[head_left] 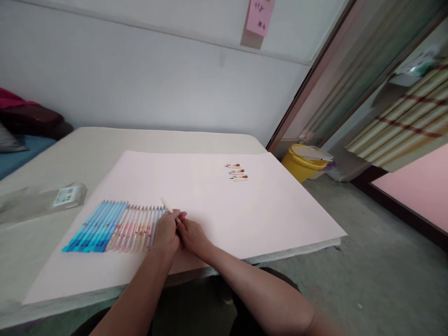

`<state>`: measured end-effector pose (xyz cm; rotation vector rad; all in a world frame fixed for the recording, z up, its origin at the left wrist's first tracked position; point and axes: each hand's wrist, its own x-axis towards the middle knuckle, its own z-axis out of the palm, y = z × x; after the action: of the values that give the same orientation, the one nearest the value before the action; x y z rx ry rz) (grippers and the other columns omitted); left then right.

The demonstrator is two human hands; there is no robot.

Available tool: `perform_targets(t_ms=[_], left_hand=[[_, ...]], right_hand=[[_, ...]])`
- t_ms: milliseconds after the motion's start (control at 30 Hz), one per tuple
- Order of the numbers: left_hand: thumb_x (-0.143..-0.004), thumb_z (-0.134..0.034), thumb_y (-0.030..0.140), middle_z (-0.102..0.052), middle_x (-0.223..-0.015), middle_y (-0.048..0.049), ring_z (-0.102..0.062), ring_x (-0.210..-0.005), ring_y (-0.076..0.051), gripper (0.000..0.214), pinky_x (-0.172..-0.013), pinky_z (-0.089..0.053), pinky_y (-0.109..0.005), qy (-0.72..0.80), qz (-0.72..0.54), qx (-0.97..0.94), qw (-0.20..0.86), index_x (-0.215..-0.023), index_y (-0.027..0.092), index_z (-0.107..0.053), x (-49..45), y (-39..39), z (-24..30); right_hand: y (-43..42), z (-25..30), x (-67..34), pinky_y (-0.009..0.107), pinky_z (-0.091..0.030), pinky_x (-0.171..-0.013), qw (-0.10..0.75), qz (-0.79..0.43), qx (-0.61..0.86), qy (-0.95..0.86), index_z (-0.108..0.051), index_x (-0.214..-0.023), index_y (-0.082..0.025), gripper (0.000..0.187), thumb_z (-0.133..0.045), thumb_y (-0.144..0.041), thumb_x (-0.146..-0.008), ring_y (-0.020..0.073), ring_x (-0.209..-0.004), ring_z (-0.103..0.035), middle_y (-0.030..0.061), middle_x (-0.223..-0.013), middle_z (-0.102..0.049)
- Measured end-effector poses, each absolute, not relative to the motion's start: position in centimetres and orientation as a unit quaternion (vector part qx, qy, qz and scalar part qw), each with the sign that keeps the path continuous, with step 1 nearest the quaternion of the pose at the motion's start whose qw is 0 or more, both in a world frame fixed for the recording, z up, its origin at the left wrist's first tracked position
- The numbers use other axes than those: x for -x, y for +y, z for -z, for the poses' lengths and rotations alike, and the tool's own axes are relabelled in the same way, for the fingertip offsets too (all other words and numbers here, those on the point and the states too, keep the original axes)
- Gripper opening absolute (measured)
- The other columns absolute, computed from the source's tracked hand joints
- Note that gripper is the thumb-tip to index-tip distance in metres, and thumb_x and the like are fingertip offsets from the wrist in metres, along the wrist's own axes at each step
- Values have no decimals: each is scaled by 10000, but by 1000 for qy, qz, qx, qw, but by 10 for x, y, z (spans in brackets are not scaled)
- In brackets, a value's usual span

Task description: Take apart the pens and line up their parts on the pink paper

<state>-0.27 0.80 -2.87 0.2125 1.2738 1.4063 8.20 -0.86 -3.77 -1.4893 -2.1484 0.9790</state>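
My left hand (167,232) is closed around a white pen (166,204), whose pale end sticks out past the fingers, up and to the left. Pressed against it, my right hand (194,237) has its fingers closed at the pen's near end; the fingertips are partly hidden. Just left of my hands lies a row of clear pen barrels (136,228) with pink and orange prints and dark tips. Several blue pen barrels (100,226) continue that row at its left.
Three short brown-ended pen pieces (238,171) lie at the back right on the pink sheet (273,219), which covers much of the white table (101,140). A clear plastic bag (42,200) with a label rests at the left. A yellow bucket (303,163) stands beyond the table's right side.
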Motion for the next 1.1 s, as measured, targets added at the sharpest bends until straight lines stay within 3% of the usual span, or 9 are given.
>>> perform_targets(t_ms=[233, 567, 1100], left_hand=[[-621, -621, 96, -622, -622, -39, -542, -550, -96, 72, -529, -413, -207, 542, -602, -94, 579, -649, 125, -561, 3, 8, 31], [-638, -598, 84, -623, -608, -40, -533, -528, -97, 58, -530, -414, -217, 543, -605, -105, 573, -650, 127, -560, 2, 7, 27], [-639, -585, 77, -628, -596, -38, -534, -529, -92, 56, -532, -410, -203, 552, -602, -98, 568, -648, 126, -560, 0, 7, 23]], right_hand=[[-9, 40, -84, 267, -416, -618, 173, -326, 499, -784, -598, -1033, -149, 528, -139, -406, -989, 190, -732, -614, 102, -872, -673], [-9, 39, -82, 263, -401, -616, 185, -339, 530, -755, -609, -956, -146, 530, -156, -419, -989, 187, -752, -623, 102, -871, -678], [-8, 43, -82, 271, -413, -612, 178, -303, 505, -788, -611, -994, -144, 567, -115, -418, -988, 191, -725, -614, 102, -837, -674]])
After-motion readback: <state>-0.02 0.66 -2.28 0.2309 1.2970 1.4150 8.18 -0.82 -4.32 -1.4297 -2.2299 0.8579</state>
